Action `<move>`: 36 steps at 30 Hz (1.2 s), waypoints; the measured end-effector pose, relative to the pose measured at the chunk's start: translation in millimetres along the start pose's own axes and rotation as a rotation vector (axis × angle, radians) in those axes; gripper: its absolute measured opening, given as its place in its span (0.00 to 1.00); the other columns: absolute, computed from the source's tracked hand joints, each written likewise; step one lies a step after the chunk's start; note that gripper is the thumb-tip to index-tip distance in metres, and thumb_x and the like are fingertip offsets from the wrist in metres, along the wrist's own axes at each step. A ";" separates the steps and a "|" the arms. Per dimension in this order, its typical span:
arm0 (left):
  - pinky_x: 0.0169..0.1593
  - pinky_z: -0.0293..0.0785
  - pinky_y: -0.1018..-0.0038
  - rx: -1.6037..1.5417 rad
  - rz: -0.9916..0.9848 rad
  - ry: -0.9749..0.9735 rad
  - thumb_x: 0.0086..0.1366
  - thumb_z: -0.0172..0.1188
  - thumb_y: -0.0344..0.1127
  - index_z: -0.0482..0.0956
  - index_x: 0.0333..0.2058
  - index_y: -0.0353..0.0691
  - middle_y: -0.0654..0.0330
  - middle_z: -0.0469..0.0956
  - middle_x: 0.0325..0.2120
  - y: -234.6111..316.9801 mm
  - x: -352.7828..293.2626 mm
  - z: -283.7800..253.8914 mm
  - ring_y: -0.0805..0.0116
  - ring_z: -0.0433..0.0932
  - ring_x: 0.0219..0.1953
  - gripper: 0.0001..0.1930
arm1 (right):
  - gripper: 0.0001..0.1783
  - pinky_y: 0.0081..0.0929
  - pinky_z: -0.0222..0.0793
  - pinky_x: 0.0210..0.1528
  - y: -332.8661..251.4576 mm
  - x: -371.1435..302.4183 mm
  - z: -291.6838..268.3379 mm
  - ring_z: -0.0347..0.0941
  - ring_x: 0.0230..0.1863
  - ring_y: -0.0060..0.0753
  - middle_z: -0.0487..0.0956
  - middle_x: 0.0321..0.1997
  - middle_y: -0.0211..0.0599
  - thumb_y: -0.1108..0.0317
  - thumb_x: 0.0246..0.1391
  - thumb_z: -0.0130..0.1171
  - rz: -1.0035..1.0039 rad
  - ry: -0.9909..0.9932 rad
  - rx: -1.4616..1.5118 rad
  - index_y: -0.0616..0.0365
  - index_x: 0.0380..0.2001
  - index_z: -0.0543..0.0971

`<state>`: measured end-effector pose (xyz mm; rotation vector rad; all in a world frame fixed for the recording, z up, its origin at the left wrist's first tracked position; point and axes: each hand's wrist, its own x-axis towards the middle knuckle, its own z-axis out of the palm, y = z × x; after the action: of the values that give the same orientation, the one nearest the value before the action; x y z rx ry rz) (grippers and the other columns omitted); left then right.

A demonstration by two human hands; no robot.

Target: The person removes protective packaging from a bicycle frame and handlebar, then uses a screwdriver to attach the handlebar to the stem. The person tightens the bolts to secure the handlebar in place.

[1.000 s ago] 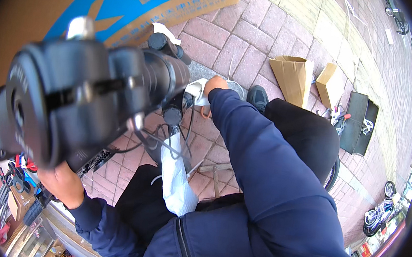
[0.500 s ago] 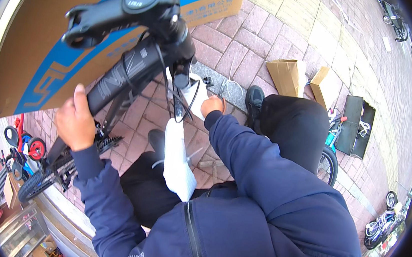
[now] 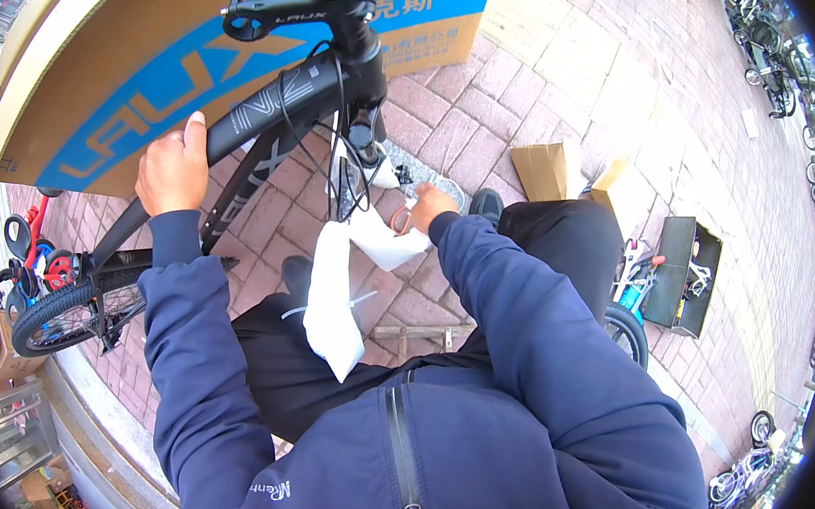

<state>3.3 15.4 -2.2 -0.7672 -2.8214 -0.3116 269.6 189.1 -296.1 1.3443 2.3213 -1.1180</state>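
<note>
A black bicycle frame (image 3: pixel 290 93) leans on my left, its bare stem (image 3: pixel 290 6) at the top with no handlebar in it. My left hand (image 3: pixel 175 168) is wrapped round the frame's thick tube. White foam wrapping (image 3: pixel 332 291) hangs below the fork, one piece bound with a clear cable tie (image 3: pixel 363 299); another piece slants toward my right hand. Black cables (image 3: pixel 336 163) loop beside the head tube. My right hand (image 3: pixel 432 205) is closed near the fork, with an orange looped handle (image 3: pixel 400 219) below its fingers; the tool's other end is hidden.
A large cardboard box (image 3: pixel 150 59) stands behind the frame. Small open cartons (image 3: pixel 542 169) and a dark toolbox (image 3: pixel 680 275) lie to the right, beside a small blue bike (image 3: pixel 633 303). A wooden strip (image 3: pixel 424 333) lies between my legs. Children's bikes (image 3: pixel 44 261) stand at left.
My right hand has come away from the white wrapping, which hangs lower and further out from the fork. The stem appears further right and upright. My left hand still holds the tube.
</note>
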 end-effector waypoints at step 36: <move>0.40 0.71 0.48 -0.037 0.108 0.083 0.70 0.47 0.58 0.83 0.26 0.33 0.37 0.79 0.27 -15.7 1.9 12.7 0.35 0.77 0.33 0.31 | 0.16 0.48 0.73 0.50 -32.3 -44.8 109.3 0.79 0.43 0.59 0.83 0.39 0.55 0.62 0.53 0.53 -0.459 -0.300 0.074 0.52 0.40 0.85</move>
<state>-8.2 6.3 -16.2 -0.8892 -2.6923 -0.3697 249.8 73.2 -330.4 0.6100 2.4324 -1.4297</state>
